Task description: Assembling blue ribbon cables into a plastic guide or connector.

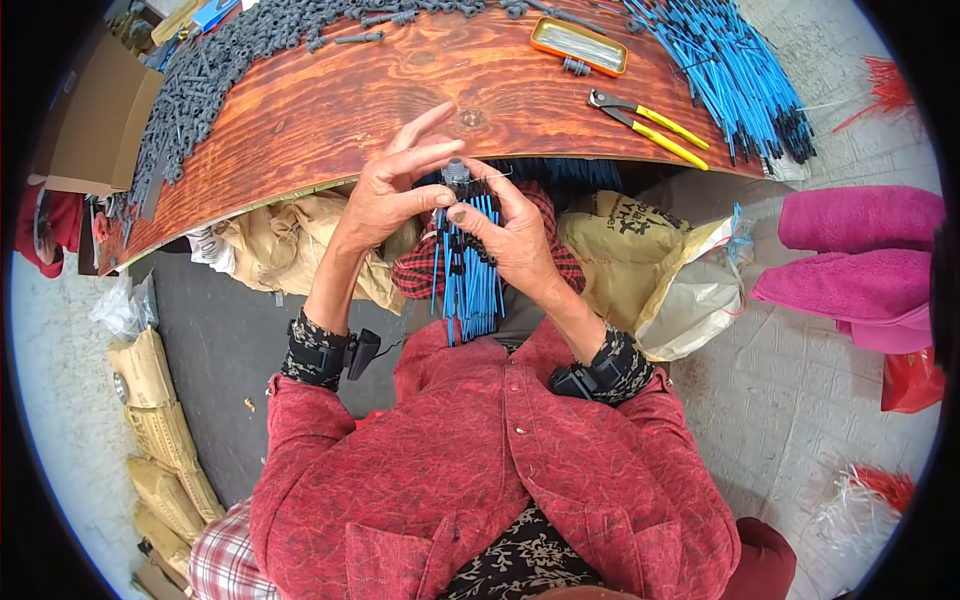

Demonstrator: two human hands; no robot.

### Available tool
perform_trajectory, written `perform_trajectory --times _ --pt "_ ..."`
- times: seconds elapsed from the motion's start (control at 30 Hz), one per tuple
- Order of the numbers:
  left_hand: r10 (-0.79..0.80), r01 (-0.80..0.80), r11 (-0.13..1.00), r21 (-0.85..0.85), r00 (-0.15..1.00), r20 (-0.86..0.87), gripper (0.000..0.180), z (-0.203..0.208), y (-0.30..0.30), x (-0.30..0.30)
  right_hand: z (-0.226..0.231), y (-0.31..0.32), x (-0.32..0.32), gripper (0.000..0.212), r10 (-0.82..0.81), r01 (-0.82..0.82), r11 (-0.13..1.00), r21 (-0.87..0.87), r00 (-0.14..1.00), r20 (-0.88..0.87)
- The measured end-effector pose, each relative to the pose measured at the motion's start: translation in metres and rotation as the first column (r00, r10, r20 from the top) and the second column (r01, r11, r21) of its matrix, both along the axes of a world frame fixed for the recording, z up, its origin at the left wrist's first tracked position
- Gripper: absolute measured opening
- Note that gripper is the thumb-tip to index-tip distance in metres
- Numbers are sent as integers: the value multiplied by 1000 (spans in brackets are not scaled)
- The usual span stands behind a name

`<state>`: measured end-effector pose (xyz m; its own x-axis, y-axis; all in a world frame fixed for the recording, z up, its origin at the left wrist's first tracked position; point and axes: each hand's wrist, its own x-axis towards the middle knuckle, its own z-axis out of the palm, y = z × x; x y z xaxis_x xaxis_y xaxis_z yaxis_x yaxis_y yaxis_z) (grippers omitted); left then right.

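Observation:
My left hand (395,185) pinches a small grey plastic fitting (456,173) between thumb and index finger, its other fingers spread upward. Close beside it, my right hand (515,240) is closed around the upper part of a bundle of thin blue rods (470,295) with black parts. The rods hang down in front of my lap. A thin pale pin (494,176) crosses the right index finger near the fitting. The fingers hide how the fitting and rods meet.
Ahead is a reddish wooden table (330,100) with grey fittings (205,95) heaped along its left and far side. Yellow-handled pincers (655,130), an orange-rimmed tin (580,47) of thin pins and a pile of blue rods (730,75) lie at the right. Sacks (650,260) stand below.

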<state>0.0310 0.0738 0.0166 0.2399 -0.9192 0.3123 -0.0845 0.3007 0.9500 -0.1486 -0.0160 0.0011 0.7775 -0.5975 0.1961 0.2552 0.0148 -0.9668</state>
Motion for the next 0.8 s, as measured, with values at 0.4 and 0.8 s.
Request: perform_trajectory --times 0.4,0.8 --pt "147 -118 973 198 979 -140 31 -1 18 -8 3 2 -2 55 -1 0 1000 -26 999 -45" --pt "157 -103 969 225 960 -233 39 27 12 -24 2 3 -1 56 -58 57 994 -98 998 -12"
